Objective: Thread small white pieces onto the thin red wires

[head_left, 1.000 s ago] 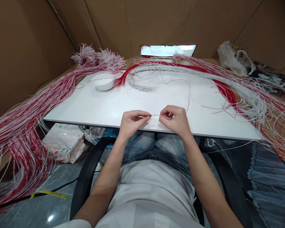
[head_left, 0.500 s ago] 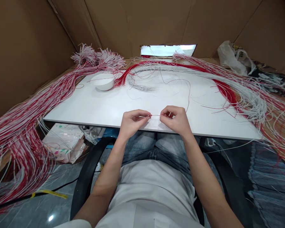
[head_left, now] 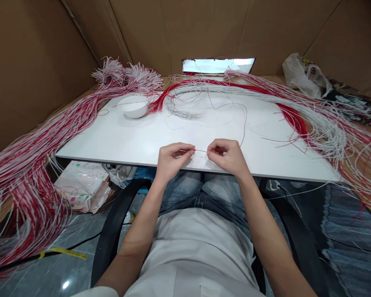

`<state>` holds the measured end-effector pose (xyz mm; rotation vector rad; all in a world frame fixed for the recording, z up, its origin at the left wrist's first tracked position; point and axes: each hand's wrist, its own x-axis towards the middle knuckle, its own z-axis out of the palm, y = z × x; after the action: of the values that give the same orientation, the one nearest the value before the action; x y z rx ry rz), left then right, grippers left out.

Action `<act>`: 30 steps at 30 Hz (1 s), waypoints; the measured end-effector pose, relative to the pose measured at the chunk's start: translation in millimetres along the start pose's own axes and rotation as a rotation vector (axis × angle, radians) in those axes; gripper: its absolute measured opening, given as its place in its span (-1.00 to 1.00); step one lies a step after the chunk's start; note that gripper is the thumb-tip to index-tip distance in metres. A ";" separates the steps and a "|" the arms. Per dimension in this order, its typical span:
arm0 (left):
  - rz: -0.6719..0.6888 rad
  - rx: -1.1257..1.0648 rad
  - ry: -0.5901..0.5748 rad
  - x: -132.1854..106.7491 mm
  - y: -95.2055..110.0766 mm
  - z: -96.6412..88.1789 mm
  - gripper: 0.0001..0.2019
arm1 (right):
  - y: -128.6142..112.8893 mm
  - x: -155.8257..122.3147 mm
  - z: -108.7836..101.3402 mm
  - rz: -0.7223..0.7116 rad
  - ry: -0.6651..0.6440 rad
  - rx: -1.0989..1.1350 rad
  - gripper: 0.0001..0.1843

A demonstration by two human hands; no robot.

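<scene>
Wire [head_left: 200,151], pinched by left hand [head_left: 171,159] and right hand [head_left: 230,156] over the table's [head_left: 126,138] near edge, seems unfinished.

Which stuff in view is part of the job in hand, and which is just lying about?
Likely part of it:
- thin red strand, pinched between left hand and right hand
- red strand bundle
- white strand bundle
- white tabletop

Apparently just lying about:
- plastic bag
- dotted package
- yellow tape
- white bowl, role unclear
</scene>
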<state>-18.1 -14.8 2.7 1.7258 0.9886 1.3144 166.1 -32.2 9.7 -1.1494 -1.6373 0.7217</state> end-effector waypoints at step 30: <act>-0.138 -0.166 -0.077 -0.4 2.2 -0.2 -0.71 | -1.9 0.3 -0.2 -0.077 -0.013 -0.121 -0.89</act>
<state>-18.0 -16.1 4.6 1.5435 0.9107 1.1981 165.6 -32.7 11.5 -1.1622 -1.7464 0.5883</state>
